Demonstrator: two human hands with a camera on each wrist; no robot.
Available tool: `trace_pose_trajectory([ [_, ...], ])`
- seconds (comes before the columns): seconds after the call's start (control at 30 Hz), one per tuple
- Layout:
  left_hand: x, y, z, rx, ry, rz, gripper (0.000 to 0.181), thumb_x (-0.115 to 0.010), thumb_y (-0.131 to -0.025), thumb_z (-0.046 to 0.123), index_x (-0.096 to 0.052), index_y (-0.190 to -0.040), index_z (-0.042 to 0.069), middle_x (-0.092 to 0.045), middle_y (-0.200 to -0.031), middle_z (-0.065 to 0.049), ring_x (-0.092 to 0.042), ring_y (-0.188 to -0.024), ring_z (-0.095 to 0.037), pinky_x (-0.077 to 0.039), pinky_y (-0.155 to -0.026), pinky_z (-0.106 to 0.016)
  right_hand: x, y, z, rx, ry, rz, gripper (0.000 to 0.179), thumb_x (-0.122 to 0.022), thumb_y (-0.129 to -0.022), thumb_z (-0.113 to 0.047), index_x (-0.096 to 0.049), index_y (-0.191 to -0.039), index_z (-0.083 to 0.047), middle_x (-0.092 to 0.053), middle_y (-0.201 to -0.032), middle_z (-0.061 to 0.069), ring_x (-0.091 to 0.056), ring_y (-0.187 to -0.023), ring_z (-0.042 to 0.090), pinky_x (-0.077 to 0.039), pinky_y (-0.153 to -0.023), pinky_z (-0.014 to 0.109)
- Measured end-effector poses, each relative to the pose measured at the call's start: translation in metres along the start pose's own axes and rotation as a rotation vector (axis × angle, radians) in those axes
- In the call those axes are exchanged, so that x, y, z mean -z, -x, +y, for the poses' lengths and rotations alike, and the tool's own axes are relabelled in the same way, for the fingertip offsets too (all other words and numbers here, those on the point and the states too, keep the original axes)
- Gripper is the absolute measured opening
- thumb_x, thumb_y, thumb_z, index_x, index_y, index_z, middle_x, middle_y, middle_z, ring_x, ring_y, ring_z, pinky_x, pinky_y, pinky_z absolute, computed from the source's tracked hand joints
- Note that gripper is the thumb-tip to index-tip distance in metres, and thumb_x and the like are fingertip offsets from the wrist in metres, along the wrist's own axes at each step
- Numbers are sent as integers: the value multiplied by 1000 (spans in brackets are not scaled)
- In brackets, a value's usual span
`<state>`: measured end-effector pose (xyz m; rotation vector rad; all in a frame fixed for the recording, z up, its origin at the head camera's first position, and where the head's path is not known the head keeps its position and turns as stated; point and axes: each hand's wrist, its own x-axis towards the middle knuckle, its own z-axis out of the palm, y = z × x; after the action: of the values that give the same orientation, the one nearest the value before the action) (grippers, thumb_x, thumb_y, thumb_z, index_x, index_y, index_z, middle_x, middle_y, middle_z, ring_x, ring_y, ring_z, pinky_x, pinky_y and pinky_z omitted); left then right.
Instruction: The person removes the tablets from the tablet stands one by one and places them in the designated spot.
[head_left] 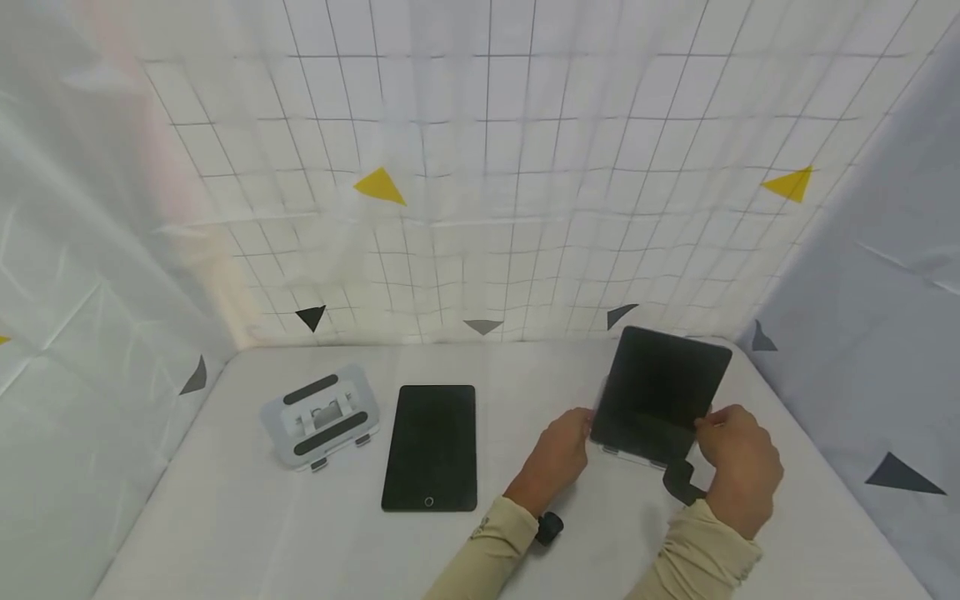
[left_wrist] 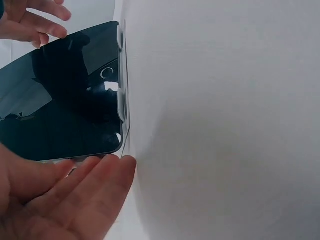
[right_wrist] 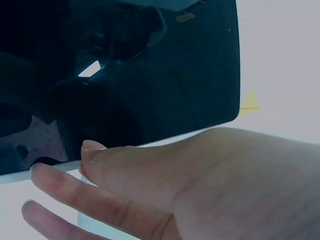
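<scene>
A dark tablet leans tilted back on a light stand, whose lower lip clips show along the tablet's bottom edge. At the tablet's left side, my left hand holds the edge between thumb and fingers, near the bottom corner in the left wrist view. My right hand grips the opposite side edge; in the right wrist view the thumb lies at the screen's rim with the fingers beside and below it. Most of the stand is hidden behind the tablet.
A second dark tablet lies flat, screen up, at the middle of the white table. Left of it rests a folded grey stand with black strips. White sheeting with grid lines hangs behind the table and closes both sides.
</scene>
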<state>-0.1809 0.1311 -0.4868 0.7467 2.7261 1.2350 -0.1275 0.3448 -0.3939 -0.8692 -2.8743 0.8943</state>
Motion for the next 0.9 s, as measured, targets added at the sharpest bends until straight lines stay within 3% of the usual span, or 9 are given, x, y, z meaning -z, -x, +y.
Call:
trace_pose_trajectory([
  [0.17,-1,1,-4,8,59,-21,43,-54,-98,-13,-59,-136,4,-67,-122,-6,-65,-114,-14,-51,-95,-27,-4,-1,1,-31,-3,40,32,-49,-99,-16,-57,-119,7,-61,-108,37,-58,-92,55,-46,-75,63],
  [0.27,-1,0,-5,0,61,-24,46,-56,-93,-17,-59,-134,3,-67,-117,-6,-65,-107,-13,-52,-91,-26,-5,-1,0,-33,7,54,32,-49,-98,-15,-58,-120,7,-62,-108,37,-59,-91,54,-46,-74,62],
  [0.53,-5,-3,-7,-49,-55,-12,27,-62,-98,-8,-64,-121,6,-65,-104,-2,-64,-96,-10,-51,-81,-23,-3,-1,0,13,31,79,28,-53,-101,-17,-59,-116,6,-61,-106,38,-59,-88,54,-46,-72,61],
  [0.7,-6,-4,-7,-28,-30,20,24,-60,-103,-1,-61,-127,5,-69,-107,-5,-67,-96,-11,-53,-81,-24,-4,-1,1,26,36,87,26,-54,-101,-14,-60,-115,6,-62,-103,36,-59,-85,51,-46,-70,60],
  [0.9,-6,-4,-9,-39,-18,15,24,-59,-106,2,-62,-129,5,-68,-111,-4,-66,-100,-11,-52,-84,-25,-4,-1,-1,79,45,81,19,-55,-100,-8,-56,-109,9,-63,-94,32,-57,-80,45,-46,-69,55],
])
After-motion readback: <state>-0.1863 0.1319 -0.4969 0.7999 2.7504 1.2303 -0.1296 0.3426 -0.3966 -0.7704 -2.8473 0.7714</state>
